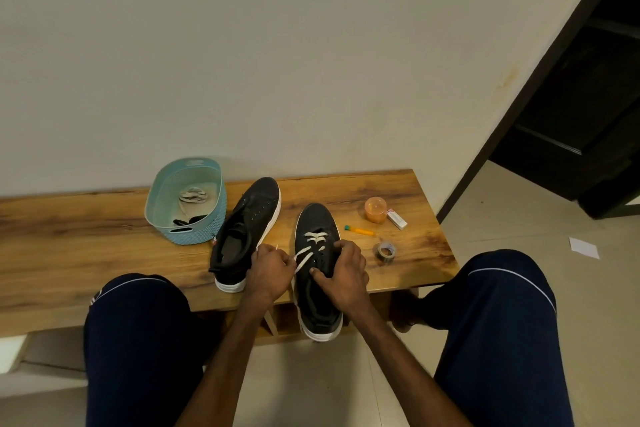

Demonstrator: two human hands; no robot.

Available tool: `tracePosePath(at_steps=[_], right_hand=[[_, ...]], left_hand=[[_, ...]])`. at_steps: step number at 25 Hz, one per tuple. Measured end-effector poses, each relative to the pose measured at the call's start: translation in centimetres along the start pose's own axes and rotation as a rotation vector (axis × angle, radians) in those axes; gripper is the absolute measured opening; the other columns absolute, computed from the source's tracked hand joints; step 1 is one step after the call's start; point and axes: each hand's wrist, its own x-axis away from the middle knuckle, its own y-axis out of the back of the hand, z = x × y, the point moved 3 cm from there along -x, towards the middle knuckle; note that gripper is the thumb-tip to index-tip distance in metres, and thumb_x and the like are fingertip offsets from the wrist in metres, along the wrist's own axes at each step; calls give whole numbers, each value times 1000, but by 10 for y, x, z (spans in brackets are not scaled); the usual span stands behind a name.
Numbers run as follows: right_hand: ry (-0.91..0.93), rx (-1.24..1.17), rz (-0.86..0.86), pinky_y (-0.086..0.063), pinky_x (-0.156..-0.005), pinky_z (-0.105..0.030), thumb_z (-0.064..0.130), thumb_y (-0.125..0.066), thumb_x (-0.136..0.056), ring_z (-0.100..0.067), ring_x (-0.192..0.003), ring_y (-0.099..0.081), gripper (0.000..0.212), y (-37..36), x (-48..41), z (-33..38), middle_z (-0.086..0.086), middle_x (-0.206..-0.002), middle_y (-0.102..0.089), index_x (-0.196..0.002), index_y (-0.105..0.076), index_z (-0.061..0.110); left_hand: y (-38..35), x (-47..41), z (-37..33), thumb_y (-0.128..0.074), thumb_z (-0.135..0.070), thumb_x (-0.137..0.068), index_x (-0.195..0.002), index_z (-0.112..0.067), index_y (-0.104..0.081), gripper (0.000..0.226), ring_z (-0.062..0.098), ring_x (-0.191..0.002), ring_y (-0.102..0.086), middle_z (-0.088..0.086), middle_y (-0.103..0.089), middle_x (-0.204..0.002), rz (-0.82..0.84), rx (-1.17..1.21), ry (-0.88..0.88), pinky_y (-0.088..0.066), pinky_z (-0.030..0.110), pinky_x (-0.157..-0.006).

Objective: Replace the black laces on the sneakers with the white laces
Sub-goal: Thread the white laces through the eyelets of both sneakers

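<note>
Two black sneakers with white soles lie on a wooden bench [86,236]. The right sneaker [317,218] carries a white lace [313,237] threaded through its front eyelets, and its heel hangs over the bench's front edge. My left hand [268,269] pinches one end of that white lace at the sneaker's left side. My right hand [344,272] grips the sneaker's right eyelet flap, thumb on the tongue. The left sneaker [249,218] has bare eyelets. A teal basket [204,168] holds a coiled white lace [194,197] and black laces [190,219].
An orange lidded cup [375,210], a small white box [397,219], an orange pen [360,230] and a tape roll [385,251] sit on the bench's right part. My knees flank the bench front. A wall stands behind; a dark doorway opens at the right.
</note>
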Motion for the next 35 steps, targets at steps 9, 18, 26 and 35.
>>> tracePosePath(at_steps=[9, 18, 26, 35], right_hand=[[316, -178, -83, -39, -108, -42, 35, -52, -100, -7, -124, -41, 30, 3, 21, 56, 8, -132, -54, -129, -53, 27], [277, -443, 129, -53, -77, -21, 21, -59, -98, -4, -87, -63, 13, -7, 35, 74, 10, -91, -67, -109, -66, 22], [58, -602, -42, -56, -64, -26, 27, -70, -91, -9, -75, -67, 7, 45, 0, 42, 3, -83, -72, -95, -72, 21], [153, -457, 47, -59, -70, -23, 12, -74, -87, -7, -73, -70, 11, 46, 2, 50, 5, -79, -73, -96, -71, 17]], left_hand=[[60, 16, -23, -56, -32, -97, -92, -19, -75, 24, 15, -110, -63, -1, -72, -105, -16, 1150, -70, -46, 36, -98], [78, 14, -11, -49, -22, -98, -126, -9, -59, 32, 20, -123, -59, 7, -62, -132, -28, 1690, -48, -52, 38, -100], [64, 16, 6, -46, -40, -101, -85, -15, -66, 36, 25, -81, -64, 6, -67, -82, -298, 44, 72, -45, 33, -68], [68, 27, -25, -48, -28, -103, -129, -24, -60, 29, 12, -103, -62, -6, -66, -117, -280, 168, -282, -49, 31, -83]])
